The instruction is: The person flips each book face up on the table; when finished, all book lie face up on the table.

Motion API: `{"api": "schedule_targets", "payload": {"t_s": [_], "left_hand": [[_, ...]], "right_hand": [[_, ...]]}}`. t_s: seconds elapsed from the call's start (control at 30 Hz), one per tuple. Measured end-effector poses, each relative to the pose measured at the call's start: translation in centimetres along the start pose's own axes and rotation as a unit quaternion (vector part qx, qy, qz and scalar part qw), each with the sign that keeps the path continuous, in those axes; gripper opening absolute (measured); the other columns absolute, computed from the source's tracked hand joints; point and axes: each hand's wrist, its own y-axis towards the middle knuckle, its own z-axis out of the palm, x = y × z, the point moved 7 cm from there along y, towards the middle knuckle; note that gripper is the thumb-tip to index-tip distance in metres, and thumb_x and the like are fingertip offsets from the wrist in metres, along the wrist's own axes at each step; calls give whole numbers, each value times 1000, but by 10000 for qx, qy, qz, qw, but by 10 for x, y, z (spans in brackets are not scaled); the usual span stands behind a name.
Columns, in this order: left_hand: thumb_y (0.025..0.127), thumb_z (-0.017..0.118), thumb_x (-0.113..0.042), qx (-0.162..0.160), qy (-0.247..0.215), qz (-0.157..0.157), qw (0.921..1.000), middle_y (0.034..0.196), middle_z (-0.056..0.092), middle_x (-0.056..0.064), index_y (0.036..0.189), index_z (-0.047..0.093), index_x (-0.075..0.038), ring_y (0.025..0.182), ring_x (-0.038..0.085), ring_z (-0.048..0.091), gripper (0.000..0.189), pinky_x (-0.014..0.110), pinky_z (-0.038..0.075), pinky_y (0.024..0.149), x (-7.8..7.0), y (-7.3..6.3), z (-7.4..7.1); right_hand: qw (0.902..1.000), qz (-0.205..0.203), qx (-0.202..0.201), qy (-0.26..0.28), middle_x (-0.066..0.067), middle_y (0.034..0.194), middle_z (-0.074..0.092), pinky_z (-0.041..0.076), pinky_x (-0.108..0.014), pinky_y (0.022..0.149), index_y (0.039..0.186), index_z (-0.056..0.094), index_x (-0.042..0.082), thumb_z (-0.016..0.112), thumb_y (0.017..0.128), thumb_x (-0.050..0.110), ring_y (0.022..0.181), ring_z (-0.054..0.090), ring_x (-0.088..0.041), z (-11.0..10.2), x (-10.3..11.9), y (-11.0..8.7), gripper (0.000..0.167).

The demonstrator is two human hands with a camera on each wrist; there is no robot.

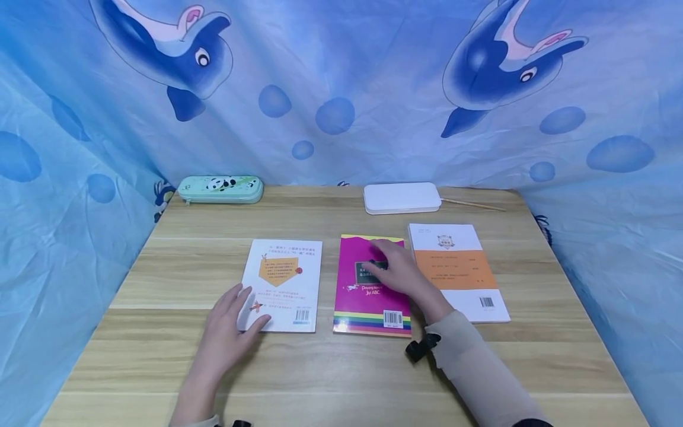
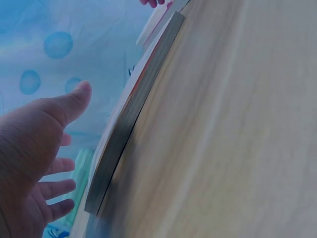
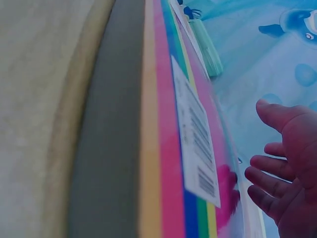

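Observation:
Three books lie face down on the wooden table. A white book (image 1: 283,279) with an orange patch is on the left, and my left hand (image 1: 229,326) hovers at its lower left edge, fingers spread. The left wrist view shows that hand (image 2: 44,158) beside the book's thick page edge (image 2: 133,119). In the middle lies a magenta book (image 1: 352,302) with rainbow stripes; my right hand (image 1: 395,267) is over its upper right part, fingers loosely spread. In the right wrist view the right hand (image 3: 287,163) is above the glossy cover, its reflection showing beside the barcode label (image 3: 195,139).
To the right lies a white book with an orange band (image 1: 453,270), partly behind my right forearm. Along the table's back edge stand a mint pencil case (image 1: 221,190) with pandas and a white case (image 1: 402,198) with a thin stick (image 1: 472,204) beside it. A blue dolphin-print curtain (image 1: 373,77) hangs behind.

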Motion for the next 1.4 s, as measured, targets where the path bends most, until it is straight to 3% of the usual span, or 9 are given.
{"api": "schedule_targets", "payload": {"t_s": [0.13, 0.27, 0.43, 0.7, 0.87, 1.03, 1.17, 1.4], "left_hand": [[82, 86, -34, 45, -38, -77, 10000, 147, 45, 31, 137, 53, 12, 135, 51, 39, 79, 64, 33, 109, 5, -2, -2], [78, 88, -38, 189, 22, -233, 9995, 148, 43, 33, 138, 50, 16, 135, 53, 39, 88, 64, 33, 110, 11, -2, -2], [72, 91, -44, 362, -19, -400, 9985, 149, 41, 36, 140, 48, 16, 134, 56, 39, 100, 65, 34, 110, 18, -1, 1], [61, 94, -50, 726, -128, -662, 9951, 149, 40, 36, 142, 47, 14, 136, 55, 38, 113, 65, 32, 111, 27, 2, 7], [60, 95, -51, 866, -147, -694, 9937, 152, 38, 34, 144, 45, 12, 137, 54, 36, 117, 64, 32, 112, 28, 4, 7], [58, 90, -63, 1046, -109, -745, 9917, 155, 33, 34, 148, 40, 11, 139, 54, 32, 127, 65, 30, 112, 27, 7, 9], [61, 86, -67, 1114, -90, -795, 9905, 156, 31, 34, 149, 38, 11, 139, 54, 31, 128, 65, 29, 113, 27, 8, 9], [57, 93, -58, 1109, -218, -524, 9922, 155, 32, 34, 148, 42, 9, 137, 55, 34, 124, 65, 29, 112, 25, 7, 8]], "right_hand": [[9999, 30, 28, -109, -8, 134, 61, 53, -45, 100, 146, 53, 10, 72, 94, 42, 122, 58, -24, 3, 2, 7, 64], [9999, 13, 112, -73, -8, 135, 60, 53, -44, 100, 145, 55, 9, 70, 95, 42, 123, 58, -24, 5, 9, 15, 62], [9996, -60, 228, -132, -9, 138, 59, 51, -43, 103, 143, 56, 8, 71, 95, 39, 126, 56, -25, 10, 18, 27, 59], [9987, -267, 442, -30, -7, 127, 62, 53, -39, 100, 141, 58, 7, 72, 95, 35, 117, 59, -21, 24, 27, 41, 55], [9979, -445, 460, 35, -6, 119, 64, 53, -36, 97, 138, 60, 5, 73, 95, 30, 111, 60, -19, 33, 32, 50, 52], [9970, -486, 599, -8, -8, 124, 64, 49, -36, 104, 140, 58, 3, 72, 96, 31, 119, 59, -22, 40, 35, 57, 55], [9958, -540, 739, -10, -10, 122, 63, 49, -37, 104, 141, 57, 1, 73, 95, 31, 115, 59, -23, 46, 41, 62, 57], [9949, -447, 897, -140, -12, 137, 60, 42, -38, 112, 143, 56, 4, 72, 95, 35, 130, 53, -26, 60, 47, 66, 59]]}}
